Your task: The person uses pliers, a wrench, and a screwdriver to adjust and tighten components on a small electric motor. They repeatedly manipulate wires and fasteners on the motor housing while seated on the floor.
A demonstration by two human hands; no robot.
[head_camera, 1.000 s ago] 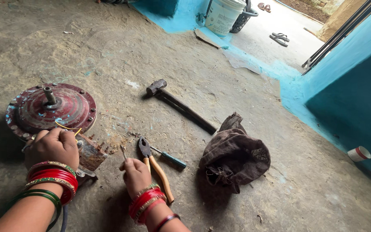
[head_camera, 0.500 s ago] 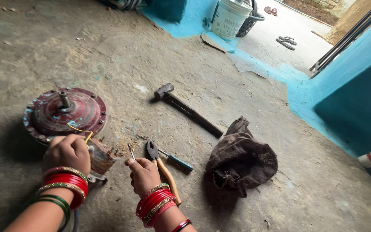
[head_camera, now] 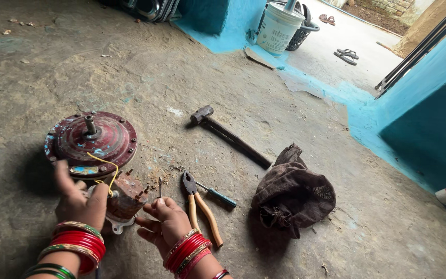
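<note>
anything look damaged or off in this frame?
Yes. The round red motor housing is rusty with chipped paint, and a loose yellow wire trails from it to the small rusty part by the left hand. The floor is cracked and gritty.

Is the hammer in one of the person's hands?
No, the hammer lies alone on the floor, apart from both the left hand and the right hand.

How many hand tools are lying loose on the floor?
3: a hammer mid-floor, orange-handled pliers by the right hand, and a teal-handled screwdriver beside them. The cloth bag may hide more.
</note>
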